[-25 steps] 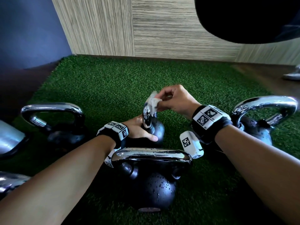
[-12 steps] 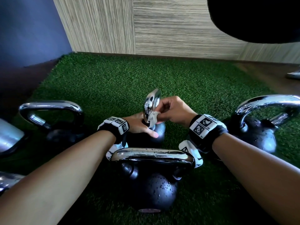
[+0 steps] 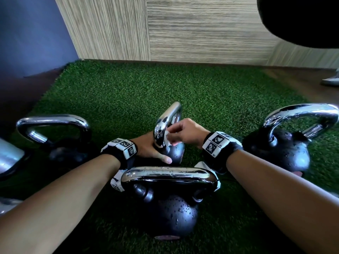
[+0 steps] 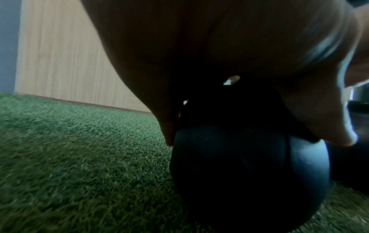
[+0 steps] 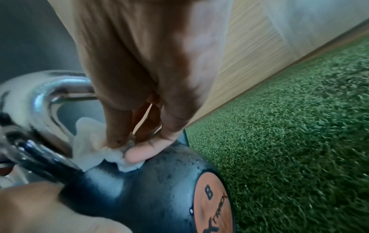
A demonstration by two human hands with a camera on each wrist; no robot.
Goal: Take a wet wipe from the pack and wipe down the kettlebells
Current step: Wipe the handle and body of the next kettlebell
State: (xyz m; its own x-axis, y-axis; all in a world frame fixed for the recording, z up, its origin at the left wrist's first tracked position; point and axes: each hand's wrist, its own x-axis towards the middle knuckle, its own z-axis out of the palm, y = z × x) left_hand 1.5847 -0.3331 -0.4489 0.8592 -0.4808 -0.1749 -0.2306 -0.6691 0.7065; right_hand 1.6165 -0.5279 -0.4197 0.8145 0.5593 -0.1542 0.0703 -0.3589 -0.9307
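A small black kettlebell (image 3: 177, 153) with a chrome handle (image 3: 169, 116) stands mid-mat on green turf; its ball (image 5: 151, 186) carries an orange label marked 8. My left hand (image 3: 146, 145) grips the ball from the left, palm over it (image 4: 219, 63), thumb along the near side. My right hand (image 3: 185, 132) pinches a crumpled white wet wipe (image 3: 167, 137) between thumb and fingers. It presses the wipe (image 5: 89, 145) against the foot of the handle where it meets the ball. The wipe pack is not in view.
A bigger wet kettlebell (image 3: 168, 213) stands right in front of me, its handle under my wrists. Another kettlebell (image 3: 286, 151) sits to the right, one (image 3: 60, 143) to the left, with chrome handles (image 3: 9, 158) at the far left edge. The turf (image 3: 146, 88) runs back to a wood-look wall (image 3: 183, 28).
My right hand has carried the wipe from the top of the chrome handle down to its base. The left hand has stayed on the ball.
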